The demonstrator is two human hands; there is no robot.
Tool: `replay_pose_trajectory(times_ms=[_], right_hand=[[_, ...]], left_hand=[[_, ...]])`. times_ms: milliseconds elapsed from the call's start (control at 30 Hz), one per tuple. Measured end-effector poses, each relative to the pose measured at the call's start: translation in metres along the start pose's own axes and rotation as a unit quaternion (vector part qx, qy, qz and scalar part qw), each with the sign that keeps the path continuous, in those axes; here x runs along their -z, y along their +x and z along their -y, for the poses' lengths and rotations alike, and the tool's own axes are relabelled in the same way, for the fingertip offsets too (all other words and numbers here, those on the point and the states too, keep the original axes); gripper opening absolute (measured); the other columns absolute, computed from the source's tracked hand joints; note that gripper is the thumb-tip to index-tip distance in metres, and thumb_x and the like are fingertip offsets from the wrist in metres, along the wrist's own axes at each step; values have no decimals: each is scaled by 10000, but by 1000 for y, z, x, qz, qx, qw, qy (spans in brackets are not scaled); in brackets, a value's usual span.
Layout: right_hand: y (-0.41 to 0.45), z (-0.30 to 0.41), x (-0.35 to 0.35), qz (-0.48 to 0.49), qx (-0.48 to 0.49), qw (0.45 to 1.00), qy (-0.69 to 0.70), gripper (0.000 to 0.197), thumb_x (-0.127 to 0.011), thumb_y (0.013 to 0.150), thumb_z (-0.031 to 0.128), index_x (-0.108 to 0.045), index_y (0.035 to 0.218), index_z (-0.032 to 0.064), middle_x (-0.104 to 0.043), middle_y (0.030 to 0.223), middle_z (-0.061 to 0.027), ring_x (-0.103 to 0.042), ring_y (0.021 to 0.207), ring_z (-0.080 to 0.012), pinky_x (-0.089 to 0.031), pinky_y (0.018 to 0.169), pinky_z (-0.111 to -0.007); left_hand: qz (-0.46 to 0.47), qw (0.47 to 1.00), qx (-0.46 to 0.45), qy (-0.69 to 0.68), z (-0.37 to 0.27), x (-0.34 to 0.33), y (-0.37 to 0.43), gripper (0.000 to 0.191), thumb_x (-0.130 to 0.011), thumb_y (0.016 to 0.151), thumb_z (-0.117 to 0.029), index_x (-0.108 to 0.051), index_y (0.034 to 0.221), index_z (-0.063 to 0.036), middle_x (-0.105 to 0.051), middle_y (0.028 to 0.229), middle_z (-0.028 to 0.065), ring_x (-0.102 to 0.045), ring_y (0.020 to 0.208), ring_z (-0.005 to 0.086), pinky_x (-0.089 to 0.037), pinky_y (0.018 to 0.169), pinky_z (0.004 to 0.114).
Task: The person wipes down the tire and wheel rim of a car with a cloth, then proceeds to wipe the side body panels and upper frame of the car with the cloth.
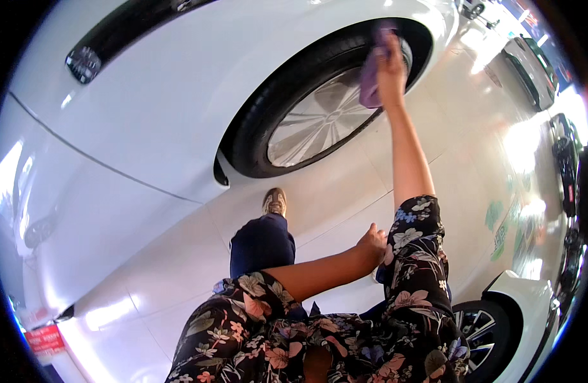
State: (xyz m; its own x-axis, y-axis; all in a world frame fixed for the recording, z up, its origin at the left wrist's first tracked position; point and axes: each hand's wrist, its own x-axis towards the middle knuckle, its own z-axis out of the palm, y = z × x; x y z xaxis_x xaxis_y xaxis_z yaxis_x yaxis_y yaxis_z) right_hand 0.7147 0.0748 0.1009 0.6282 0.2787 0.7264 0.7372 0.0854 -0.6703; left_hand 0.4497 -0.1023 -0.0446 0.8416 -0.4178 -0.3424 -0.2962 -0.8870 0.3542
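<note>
A purple cloth point(370, 86) is gripped in my right hand point(393, 72), arm stretched far forward. Hand and cloth are at the front edge of a white car's wheel arch point(421, 36), over the upper part of the tire point(255, 129); motion blurs the cloth's top. Whether it touches rubber or bodywork I cannot tell. Below it shows the silver multi-spoke wheel rim point(322, 122). My left hand point(372, 245) is held low before my body beside my right sleeve point(413, 239), thumb apart from the fingers, with no object visible in it.
The white car's side panel point(155, 110) fills the upper left, with a dark strip point(126, 33) above. My shoe point(274, 202) stands on glossy floor tiles point(332, 201) near the tire. Another white car point(524, 297) is close at lower right. More vehicles line the far right. A red sign point(44, 339) is at lower left.
</note>
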Motion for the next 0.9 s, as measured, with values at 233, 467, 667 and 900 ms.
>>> replay_pose_trajectory(times_ms=[233,467,667,900], right_hand=[[-39,2,-25,-29,19,998,-43,409,-555,1012,172,-513,1382,2,-579,1325,-160,-527,1245,-288,-353,1101,-337],[-130,54,-80,148,289,924,-200,347,-702,851,178,-661,1165,38,-581,1313,-207,-480,1315,-408,-410,1083,-466],[-208,56,-120,376,309,865,-126,558,-663,864,166,-552,1411,161,-574,1384,-52,-582,1208,-224,-505,991,-330],[-301,-2,-153,598,-19,796,95,412,-507,1001,241,-546,1397,131,-576,1385,-80,-517,1289,-223,-400,1102,-364]], left_hand=[[-96,868,25,487,-4,42,-28,495,-433,983,-383,-532,1394,-126,-565,1390,126,-477,1304,253,-367,1093,464],[-151,107,381,906,-32,-11,1,508,-416,1020,-446,-541,1377,-107,-561,1393,94,-445,1342,251,-347,1152,373],[-117,-179,235,948,-40,-78,85,401,-450,994,-372,-642,1223,-104,-584,1332,69,-503,1238,204,-384,1095,337],[13,-424,150,893,-33,-98,82,342,-462,1000,-312,-661,1202,-120,-603,1309,62,-521,1214,206,-398,1075,336]])
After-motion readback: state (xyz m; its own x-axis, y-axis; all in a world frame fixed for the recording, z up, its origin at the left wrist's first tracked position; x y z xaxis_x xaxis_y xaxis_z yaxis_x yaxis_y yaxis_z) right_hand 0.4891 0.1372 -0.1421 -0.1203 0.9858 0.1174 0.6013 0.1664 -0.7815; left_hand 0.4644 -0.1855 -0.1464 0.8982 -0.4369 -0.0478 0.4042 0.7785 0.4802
